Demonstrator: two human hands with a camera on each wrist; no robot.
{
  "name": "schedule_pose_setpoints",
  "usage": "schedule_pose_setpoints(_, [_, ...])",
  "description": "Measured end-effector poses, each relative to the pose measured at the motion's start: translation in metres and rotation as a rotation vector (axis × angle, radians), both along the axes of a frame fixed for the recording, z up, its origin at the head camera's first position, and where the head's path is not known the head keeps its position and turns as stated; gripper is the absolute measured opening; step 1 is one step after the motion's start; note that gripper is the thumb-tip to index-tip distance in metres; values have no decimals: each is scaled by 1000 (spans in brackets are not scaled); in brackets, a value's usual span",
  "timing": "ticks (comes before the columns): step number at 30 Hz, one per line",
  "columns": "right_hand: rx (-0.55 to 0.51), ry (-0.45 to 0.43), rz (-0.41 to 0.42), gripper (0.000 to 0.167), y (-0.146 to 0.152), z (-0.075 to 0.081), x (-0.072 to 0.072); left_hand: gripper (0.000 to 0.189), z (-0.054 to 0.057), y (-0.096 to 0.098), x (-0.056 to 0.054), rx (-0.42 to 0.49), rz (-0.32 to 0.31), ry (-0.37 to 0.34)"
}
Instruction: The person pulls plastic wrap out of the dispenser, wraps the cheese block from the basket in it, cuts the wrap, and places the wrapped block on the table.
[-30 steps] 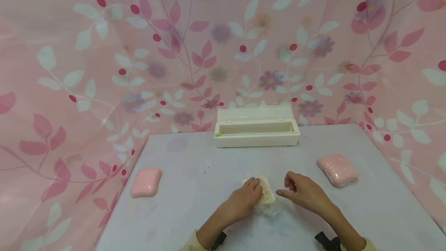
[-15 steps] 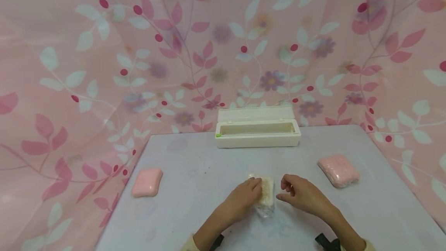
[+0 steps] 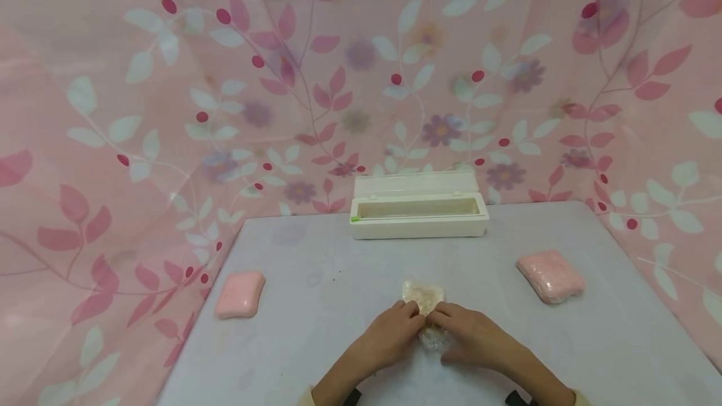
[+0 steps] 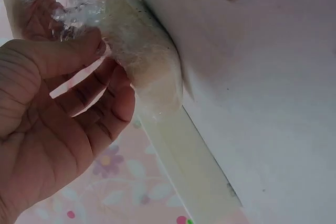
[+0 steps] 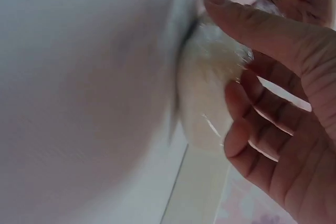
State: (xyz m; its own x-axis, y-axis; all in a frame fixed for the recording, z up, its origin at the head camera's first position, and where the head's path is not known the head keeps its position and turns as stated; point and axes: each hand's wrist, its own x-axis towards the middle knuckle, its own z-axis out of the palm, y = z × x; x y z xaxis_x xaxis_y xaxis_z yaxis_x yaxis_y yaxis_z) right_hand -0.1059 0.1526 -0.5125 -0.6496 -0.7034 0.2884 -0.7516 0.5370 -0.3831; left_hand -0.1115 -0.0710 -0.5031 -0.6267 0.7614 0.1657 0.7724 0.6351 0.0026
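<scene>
A cream soap bar (image 3: pixel 424 297) in crinkled clear plastic wrap (image 3: pixel 434 338) lies on the table between both hands. My left hand (image 3: pixel 395 331) is at its left side; in the left wrist view the thumb and fingers of that left hand (image 4: pixel 68 93) pinch the gathered wrap (image 4: pixel 79 17) along the bar's upper face. From the other side my right hand (image 3: pixel 476 336) reaches over the bar. The right wrist view has its curled fingers (image 5: pixel 239 140) touching the wrapped soap bar (image 5: pixel 205 100), with the thumb stretched across the near end.
At the back stands a long white box (image 3: pixel 418 228) with its lid (image 3: pixel 416 184) raised. A pink soap bar (image 3: pixel 240 294) lies on the left of the table (image 3: pixel 316 356), and a pink bar in clear wrap (image 3: pixel 551 276) on the right. Flowered pink cloth (image 3: pixel 361 80) hangs behind.
My right hand has moved left and down from beside the bar onto it. The wrapped bar has turned slightly straighter under my left hand.
</scene>
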Motion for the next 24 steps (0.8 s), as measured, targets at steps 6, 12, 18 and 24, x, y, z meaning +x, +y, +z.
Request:
schedule_pose_setpoints(6, [-52, 193, -60, 38, -11, -11, 5, 6, 0, -4, 1, 44, 71, -134])
schedule_pose_setpoints(12, [-47, 197, -121, 24, -16, -9, 10, 8, 3, -5, 3, 99, 89, -201])
schedule_pose_setpoints(18, [-46, 234, -177, 18, -19, -7, 12, 13, 1, -2, 3, 176, 110, -84])
schedule_pose_setpoints(24, [-56, 282, -295, 18, -25, -3, 7, 13, -2, 3, -3, 345, 184, -114])
